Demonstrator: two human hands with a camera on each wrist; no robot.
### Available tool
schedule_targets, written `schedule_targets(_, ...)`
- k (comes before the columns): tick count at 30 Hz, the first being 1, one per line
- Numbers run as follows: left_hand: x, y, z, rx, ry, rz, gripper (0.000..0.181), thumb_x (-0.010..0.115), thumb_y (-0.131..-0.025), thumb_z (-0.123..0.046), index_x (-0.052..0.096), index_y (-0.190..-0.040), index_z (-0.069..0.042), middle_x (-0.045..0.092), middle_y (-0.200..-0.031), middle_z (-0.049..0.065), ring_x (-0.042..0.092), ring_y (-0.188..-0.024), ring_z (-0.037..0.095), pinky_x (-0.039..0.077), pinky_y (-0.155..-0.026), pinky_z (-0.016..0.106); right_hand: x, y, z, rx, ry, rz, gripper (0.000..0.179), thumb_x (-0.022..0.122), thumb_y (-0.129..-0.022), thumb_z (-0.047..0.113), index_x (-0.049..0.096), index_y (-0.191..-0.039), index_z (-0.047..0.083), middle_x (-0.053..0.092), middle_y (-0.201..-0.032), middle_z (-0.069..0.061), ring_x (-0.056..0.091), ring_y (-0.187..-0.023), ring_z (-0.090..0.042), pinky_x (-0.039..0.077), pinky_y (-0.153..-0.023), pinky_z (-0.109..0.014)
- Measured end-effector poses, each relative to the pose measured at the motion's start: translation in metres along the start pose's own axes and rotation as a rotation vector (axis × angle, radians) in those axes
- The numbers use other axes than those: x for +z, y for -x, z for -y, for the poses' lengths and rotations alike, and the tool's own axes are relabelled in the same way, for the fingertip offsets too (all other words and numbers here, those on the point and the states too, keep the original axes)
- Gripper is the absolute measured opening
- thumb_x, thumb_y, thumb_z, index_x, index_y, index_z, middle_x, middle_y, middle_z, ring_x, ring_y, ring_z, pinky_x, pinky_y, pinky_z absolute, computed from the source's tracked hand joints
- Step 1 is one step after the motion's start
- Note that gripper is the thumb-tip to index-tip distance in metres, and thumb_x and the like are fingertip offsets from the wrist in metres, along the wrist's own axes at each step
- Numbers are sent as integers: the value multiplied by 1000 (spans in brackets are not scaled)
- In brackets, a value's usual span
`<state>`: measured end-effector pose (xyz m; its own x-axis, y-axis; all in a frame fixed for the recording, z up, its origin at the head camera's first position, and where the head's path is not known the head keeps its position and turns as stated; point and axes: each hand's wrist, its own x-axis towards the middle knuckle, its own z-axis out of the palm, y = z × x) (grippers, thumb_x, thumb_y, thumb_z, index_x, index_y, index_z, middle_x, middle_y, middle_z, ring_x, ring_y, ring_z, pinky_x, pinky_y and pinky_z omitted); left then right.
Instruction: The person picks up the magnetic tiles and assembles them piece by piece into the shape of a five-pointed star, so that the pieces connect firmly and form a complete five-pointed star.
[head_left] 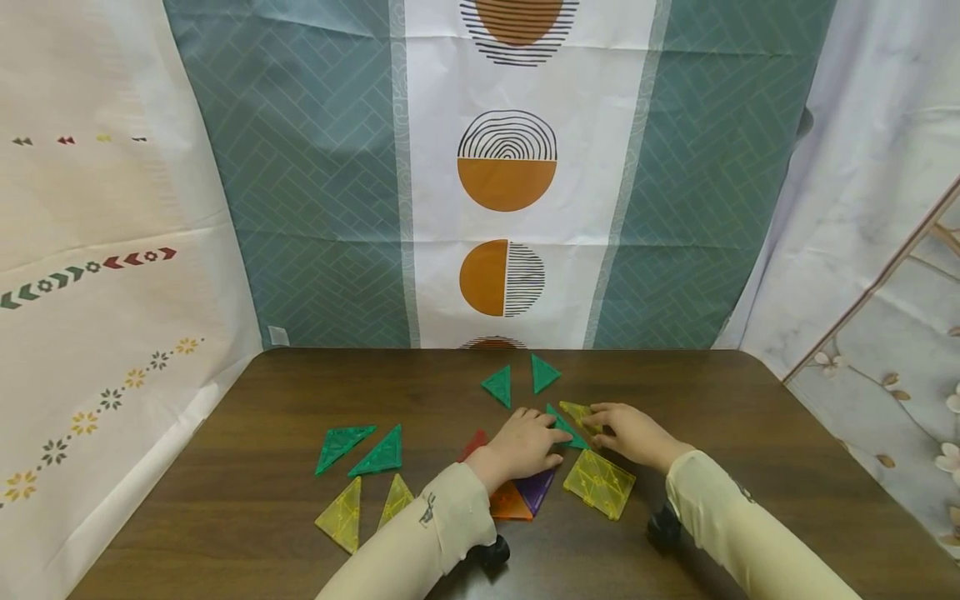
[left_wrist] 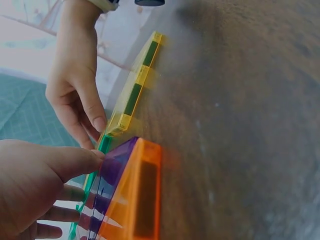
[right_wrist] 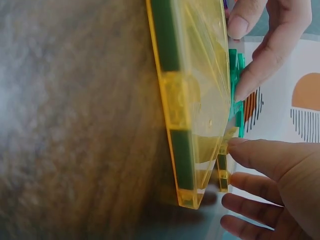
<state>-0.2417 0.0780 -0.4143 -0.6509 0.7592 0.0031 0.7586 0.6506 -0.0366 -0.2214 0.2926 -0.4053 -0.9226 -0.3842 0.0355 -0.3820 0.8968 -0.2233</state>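
Observation:
Several see-through magnetic tiles lie on the table. My left hand (head_left: 522, 446) reaches over a red tile (head_left: 474, 444), an orange tile (head_left: 510, 504) and a purple tile (head_left: 536, 487). Its fingers are spread, with the fingertips at a green triangle tile (head_left: 567, 429). Just right of that, my right hand (head_left: 636, 435) pinches a small yellow triangle tile (head_left: 576, 412) between thumb (right_wrist: 250, 150) and fingers. This tile lies along the green triangle's upper right side. A yellow square tile (head_left: 600, 485) lies flat below both hands. Part of the red and purple tiles is hidden under the left hand.
Two green triangles (head_left: 498, 386) lie farther back on the brown table (head_left: 247, 492). At the left are two more green triangles (head_left: 381, 452) and two yellow triangles (head_left: 342, 515), one partly behind the left sleeve. A patterned cloth (head_left: 322, 167) hangs behind the table.

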Motion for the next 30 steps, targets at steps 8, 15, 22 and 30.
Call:
schedule_targets(8, 2, 1, 1, -9, 7, -3, 42, 54, -96, -44, 53, -137, -36, 50, -145, 0, 44, -135, 21, 35, -114, 40, 4, -2, 8, -22, 11, -1, 35, 66, -89, 14, 65, -123, 6, 54, -136, -24, 54, -121, -43, 49, -96, -53)
schedule_targets(15, 3, 2, 1, -18, 6, 8, 42, 54, -96, -44, 52, -138, -36, 48, -147, 0, 43, -137, 21, 34, -114, 39, 7, -4, 11, -27, 11, 1, 33, 65, -91, 12, 66, -123, 7, 54, -137, -22, 54, -122, -42, 50, -94, -50)
schedule_targets(22, 1, 4, 3, -14, 18, -12, 42, 55, -96, -43, 53, -137, -35, 49, -146, 1, 43, -136, 21, 35, -114, 38, 5, -6, 11, -38, 8, 0, 33, 64, -91, 13, 66, -123, 7, 54, -136, -24, 54, -121, -43, 51, -93, -50)
schedule_targets(30, -3, 9, 9, 14, 63, -92, 42, 56, -96, -39, 54, -137, -30, 50, -144, 5, 45, -135, 23, 35, -114, 41, 0, -6, 8, -28, -27, 27, 32, 64, -92, 18, 66, -122, 7, 55, -135, -22, 53, -123, -42, 46, -98, -55)
